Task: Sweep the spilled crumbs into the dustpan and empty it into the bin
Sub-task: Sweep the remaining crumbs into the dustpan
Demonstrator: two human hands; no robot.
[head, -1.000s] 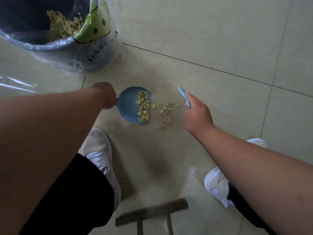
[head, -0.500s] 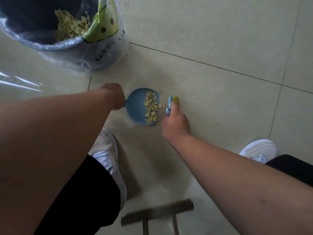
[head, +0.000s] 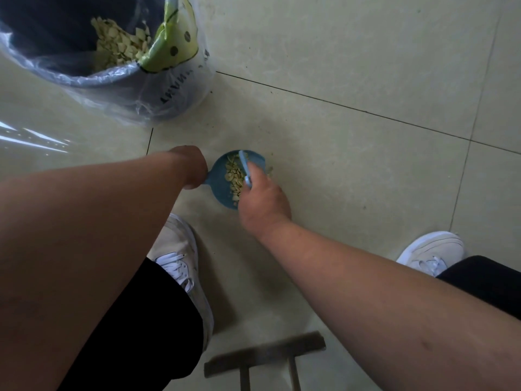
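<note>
A small blue dustpan (head: 219, 190) lies on the tiled floor, filled with pale yellow crumbs (head: 234, 176). My left hand (head: 190, 166) grips its handle from the left. My right hand (head: 260, 203) is closed on a small light-blue brush (head: 244, 169), which reaches over the pan across the crumbs and covers the pan's right edge. A few crumbs (head: 270, 171) lie on the floor just right of the pan. The grey bin (head: 118, 77), lined with a clear plastic bag, stands at the upper left with more crumbs and a yellow-green wrapper inside.
My two white shoes (head: 180, 255) (head: 431, 251) stand on the floor on either side below the pan. A dark wooden stool edge (head: 265, 354) shows at the bottom. Pale floor tiles (head: 352, 66) spread to the right and far side.
My right hand has swept the brush leftward, pushing the loose crumbs from the floor into the dustpan, and now reaches over the pan. The left hand kept holding the handle.
</note>
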